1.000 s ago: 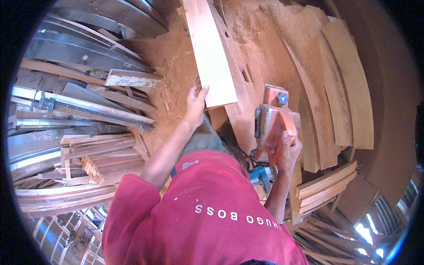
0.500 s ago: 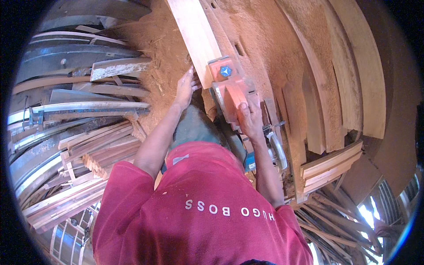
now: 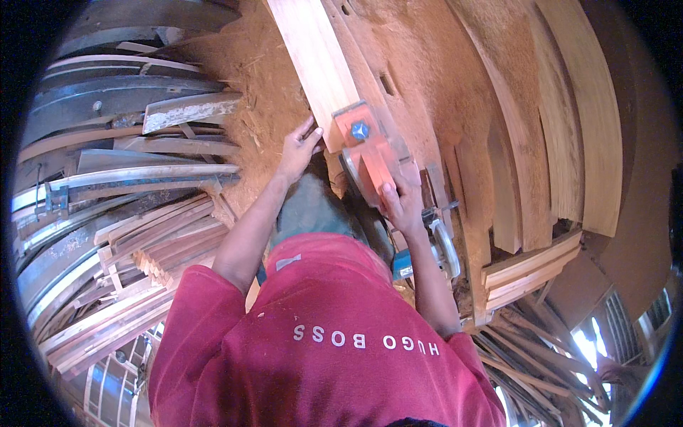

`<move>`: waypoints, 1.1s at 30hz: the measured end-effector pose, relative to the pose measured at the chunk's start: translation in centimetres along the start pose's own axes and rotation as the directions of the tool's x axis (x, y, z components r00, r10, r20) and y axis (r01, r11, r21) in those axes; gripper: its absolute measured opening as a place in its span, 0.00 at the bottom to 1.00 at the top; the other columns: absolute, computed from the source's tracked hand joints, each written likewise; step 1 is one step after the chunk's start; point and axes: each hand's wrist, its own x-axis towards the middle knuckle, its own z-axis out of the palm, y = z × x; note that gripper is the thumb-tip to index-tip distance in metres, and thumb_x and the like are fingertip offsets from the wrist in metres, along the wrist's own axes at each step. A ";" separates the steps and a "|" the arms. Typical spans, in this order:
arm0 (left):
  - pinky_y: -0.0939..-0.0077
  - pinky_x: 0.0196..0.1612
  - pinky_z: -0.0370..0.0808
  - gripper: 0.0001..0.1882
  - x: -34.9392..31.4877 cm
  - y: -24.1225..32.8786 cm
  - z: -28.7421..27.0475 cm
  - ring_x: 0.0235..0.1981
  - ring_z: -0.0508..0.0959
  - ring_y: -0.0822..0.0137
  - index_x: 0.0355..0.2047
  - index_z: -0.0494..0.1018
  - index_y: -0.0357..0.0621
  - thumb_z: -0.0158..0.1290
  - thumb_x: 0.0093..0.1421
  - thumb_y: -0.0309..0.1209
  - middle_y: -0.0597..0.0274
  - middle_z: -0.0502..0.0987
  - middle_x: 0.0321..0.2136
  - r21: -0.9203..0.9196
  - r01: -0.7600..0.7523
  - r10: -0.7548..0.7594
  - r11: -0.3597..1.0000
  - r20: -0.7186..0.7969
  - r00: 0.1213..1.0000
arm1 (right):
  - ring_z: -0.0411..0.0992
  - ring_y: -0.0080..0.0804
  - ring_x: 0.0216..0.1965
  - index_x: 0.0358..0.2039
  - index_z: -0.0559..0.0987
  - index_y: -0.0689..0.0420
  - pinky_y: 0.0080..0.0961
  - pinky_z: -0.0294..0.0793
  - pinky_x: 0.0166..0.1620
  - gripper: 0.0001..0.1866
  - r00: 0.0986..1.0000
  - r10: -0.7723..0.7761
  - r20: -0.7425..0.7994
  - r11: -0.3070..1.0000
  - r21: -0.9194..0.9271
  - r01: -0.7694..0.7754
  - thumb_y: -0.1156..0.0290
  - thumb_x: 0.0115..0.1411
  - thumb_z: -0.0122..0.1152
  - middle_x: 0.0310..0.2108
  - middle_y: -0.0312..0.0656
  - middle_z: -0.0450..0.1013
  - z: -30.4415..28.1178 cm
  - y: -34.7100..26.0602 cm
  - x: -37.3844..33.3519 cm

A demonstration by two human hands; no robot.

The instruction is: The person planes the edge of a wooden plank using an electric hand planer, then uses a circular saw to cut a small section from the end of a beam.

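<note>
Nearest, the person's right hand (image 3: 404,201) is closed around the rear handle of an orange-red, box-shaped electric hand planer with a blue star knob (image 3: 376,162); its fingers are wrapped on the grip, the thumb lying on top. Just ahead of these fingers, the planer's front part covers the near end of a long, pale, flat wooden board (image 3: 313,60). To the left of it, the left hand (image 3: 296,151) has its fingers loosely open, the thumb beside the board's left edge; whether it touches, I cannot tell.

The board runs away beyond the fingers of both hands, above a reddish-brown wooden plank with a slot (image 3: 370,67). In my judgement, the pass is only at its beginning: the tool is placed at the near end, and the long stretch ahead seems left to cover. Whether this face is already smoothed, the view does not show.

Farther, right of the right fingers, long curved light-brown boards (image 3: 594,142) lie near sawdust.

Compared with one second ago, the planer, then held apart at the board's right, now is on its end, and the left hand, then pinching the end corner, has loosened.
</note>
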 end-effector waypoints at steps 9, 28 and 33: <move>0.57 0.60 0.72 0.31 1.7 -2.2 -1.4 0.60 0.70 0.57 0.69 0.54 0.36 0.43 0.72 0.38 0.52 0.62 0.66 -0.257 0.000 0.042 0.966 0.156 0.987 | 0.73 0.55 0.55 0.63 0.68 0.62 0.37 0.71 0.56 0.27 0.946 -0.312 -0.088 0.949 -0.079 0.305 0.61 0.68 0.52 0.55 0.59 0.72 1.2 -10.5 12.0; 0.57 0.57 0.73 0.33 1.8 -2.0 -1.2 0.57 0.72 0.52 0.70 0.51 0.33 0.38 0.71 0.41 0.48 0.63 0.65 -0.384 0.074 -0.054 0.920 0.062 0.997 | 0.80 0.46 0.35 0.46 0.80 0.64 0.38 0.76 0.40 0.24 0.990 -0.084 -0.111 0.996 -0.029 0.081 0.54 0.65 0.55 0.32 0.55 0.79 0.9 -5.3 5.2; 0.71 0.54 0.76 0.35 2.0 -1.6 -1.7 0.51 0.76 0.67 0.68 0.57 0.33 0.56 0.63 0.24 0.54 0.73 0.56 -0.145 0.048 -0.035 0.988 0.088 0.995 | 0.79 0.50 0.38 0.54 0.76 0.64 0.40 0.74 0.41 0.25 0.955 -0.269 -0.127 0.963 -0.042 0.266 0.56 0.67 0.53 0.36 0.59 0.79 2.1 -10.6 14.1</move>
